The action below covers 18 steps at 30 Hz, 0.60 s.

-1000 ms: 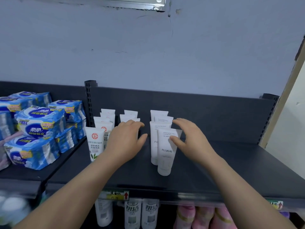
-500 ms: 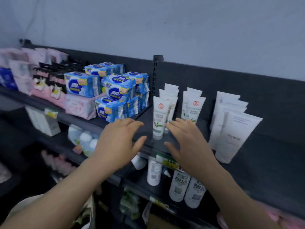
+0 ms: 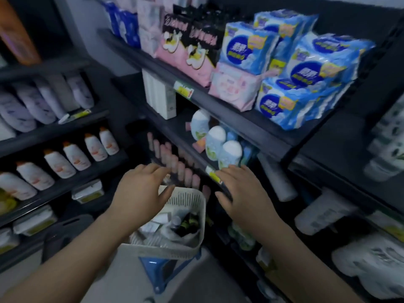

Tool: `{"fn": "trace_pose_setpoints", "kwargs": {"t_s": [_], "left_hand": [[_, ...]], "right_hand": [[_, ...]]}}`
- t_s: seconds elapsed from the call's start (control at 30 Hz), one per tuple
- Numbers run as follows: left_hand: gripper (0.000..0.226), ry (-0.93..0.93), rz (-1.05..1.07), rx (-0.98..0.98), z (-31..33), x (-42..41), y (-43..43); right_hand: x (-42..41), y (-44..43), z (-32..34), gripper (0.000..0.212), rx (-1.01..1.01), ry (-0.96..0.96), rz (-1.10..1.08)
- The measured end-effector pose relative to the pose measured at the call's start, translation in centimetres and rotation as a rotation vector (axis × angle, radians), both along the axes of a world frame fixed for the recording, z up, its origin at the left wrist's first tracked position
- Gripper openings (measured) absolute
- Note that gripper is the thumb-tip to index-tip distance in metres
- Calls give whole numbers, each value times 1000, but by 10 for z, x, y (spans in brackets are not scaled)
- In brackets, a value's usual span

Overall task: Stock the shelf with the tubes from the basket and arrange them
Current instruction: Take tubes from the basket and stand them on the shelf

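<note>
Above the white basket [image 3: 188, 201], the left hand [image 3: 142, 193] hovers with fingers spread, empty. Inside the basket lie white tubes [image 3: 157, 224], too jumbled to count. Right of the basket, the right hand [image 3: 242, 197] is spread, empty too. Labels blur beyond reading.

Counts by kind, as we see them

We count two hands, the left hand [image 3: 142, 191] at seven o'clock and the right hand [image 3: 242, 193] at five o'clock, both empty with fingers spread; one white basket [image 3: 190, 197] at six o'clock on one blue stool [image 3: 161, 270]; six white bottles with orange caps [image 3: 65, 158] in a row at nine o'clock; four blue packs [image 3: 306, 68] stacked at two o'clock; three round-topped pale bottles [image 3: 216, 143] near centre. We cannot count the blurred contents of the basket.
</note>
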<state>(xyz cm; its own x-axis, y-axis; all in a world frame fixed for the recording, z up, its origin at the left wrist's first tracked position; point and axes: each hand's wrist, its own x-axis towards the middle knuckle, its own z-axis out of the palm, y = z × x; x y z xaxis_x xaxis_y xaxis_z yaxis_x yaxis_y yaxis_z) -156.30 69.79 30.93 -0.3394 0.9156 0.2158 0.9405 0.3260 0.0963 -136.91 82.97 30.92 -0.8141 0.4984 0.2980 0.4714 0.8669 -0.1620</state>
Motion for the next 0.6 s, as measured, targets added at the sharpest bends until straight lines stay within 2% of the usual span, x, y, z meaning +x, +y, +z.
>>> {"fn": "trace_pose_setpoints", "kwargs": {"t_s": [0.2,0.3,0.4,0.6], "left_hand": [[36,-75,67,-161,-77,-99,-18],[36,-102,78,-268,-117,-138,-22],[35,-142,84,-368,-156,-163,-22],[43,-260,145,-421,-242,-182,-19]], "right_hand": [[-89,-6,-73,20,-135,-55,11],[-120,-5,-117,26,-224,-122,-22],[-143,-6,-156,34,-301,-184,-44],[-160,2,-232,27,-389,-238,-58]]}}
